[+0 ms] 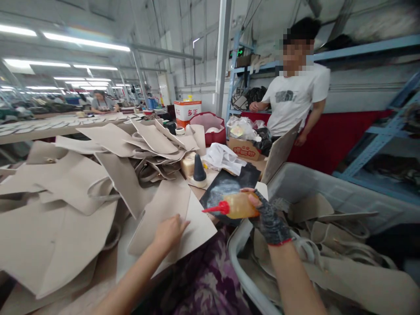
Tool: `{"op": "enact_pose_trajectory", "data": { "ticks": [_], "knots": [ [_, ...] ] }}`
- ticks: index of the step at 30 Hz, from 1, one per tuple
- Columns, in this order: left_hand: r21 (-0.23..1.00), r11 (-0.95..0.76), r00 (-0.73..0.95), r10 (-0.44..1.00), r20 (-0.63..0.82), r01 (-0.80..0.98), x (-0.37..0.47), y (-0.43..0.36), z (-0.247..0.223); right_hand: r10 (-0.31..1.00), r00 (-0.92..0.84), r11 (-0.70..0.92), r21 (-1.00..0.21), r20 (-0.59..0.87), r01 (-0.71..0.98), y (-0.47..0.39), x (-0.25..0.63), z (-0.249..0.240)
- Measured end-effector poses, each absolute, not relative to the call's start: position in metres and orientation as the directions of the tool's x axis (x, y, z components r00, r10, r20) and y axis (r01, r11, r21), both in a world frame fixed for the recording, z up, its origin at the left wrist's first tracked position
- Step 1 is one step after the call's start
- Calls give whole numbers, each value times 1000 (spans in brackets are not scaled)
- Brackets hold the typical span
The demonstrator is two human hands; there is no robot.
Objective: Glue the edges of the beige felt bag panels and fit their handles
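The right hand's grip, in a dark grey fingerless glove [269, 223], was closed around a translucent yellow squeeze bottle [241, 206]. The bottle lay nearly level, its long axis running left to right and its slim red nozzle [214, 208] pointing left, toward the flat beige panel [166, 197]. The panel was left of that grip, slanting away from near left to far right. The bare left hand [169, 232] was nearer, its fingers loosely spread and resting on the panel, pinching nothing visible.
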State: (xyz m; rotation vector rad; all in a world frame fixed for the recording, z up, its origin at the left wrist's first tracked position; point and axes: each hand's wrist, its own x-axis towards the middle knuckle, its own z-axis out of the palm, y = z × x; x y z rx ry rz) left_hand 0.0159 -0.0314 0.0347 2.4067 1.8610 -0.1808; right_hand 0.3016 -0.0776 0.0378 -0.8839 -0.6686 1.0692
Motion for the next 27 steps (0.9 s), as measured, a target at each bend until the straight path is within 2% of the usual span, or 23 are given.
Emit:
{"op": "enact_pose_trajectory", "data": {
  "ticks": [4, 8, 12, 14, 21, 24, 27],
  "knots": [
    [51, -120, 124, 990, -72, 991, 29, -7, 19, 880, 463, 238, -942, 105, -238, -60, 312, 30],
    [158, -103, 121, 986, -112, 982, 23, 6, 13, 863, 489, 224, -963, 125, -150, -45, 306, 18],
    [231, -78, 111, 985, -134, 970, 13, 12, 11, 807, 540, 191, -970, 241, 149, -33, 292, 15],
    [260, -55, 95, 985, -144, 964, 11, 15, 8, 814, 510, 185, -956, 279, 227, -25, 282, 15],
    [400, -13, 86, 982, -166, 917, 6, 25, 4, 853, 418, 195, -934, 313, 300, -12, 257, 23],
    [427, 12, 66, 984, -167, 904, 6, 27, 4, 871, 371, 244, -938, 323, 244, -9, 265, 27],
    [441, 32, 48, 985, -169, 897, 7, 26, 5, 846, 412, 257, -937, 337, 238, 0, 274, 28]
  ]
}}
